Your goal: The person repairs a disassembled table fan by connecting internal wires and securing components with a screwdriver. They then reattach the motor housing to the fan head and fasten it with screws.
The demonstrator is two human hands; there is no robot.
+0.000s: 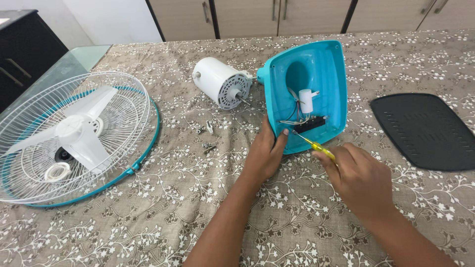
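Yellow screwdriver [316,147] in right hand's [361,180] closed grip; left hand [264,153] clasps teal base [329,64].

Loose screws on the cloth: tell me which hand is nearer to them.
Left. The left hand grips the teal fan base's lower edge, just right of the loose screws. The right hand, holding the yellow screwdriver, is farther right.
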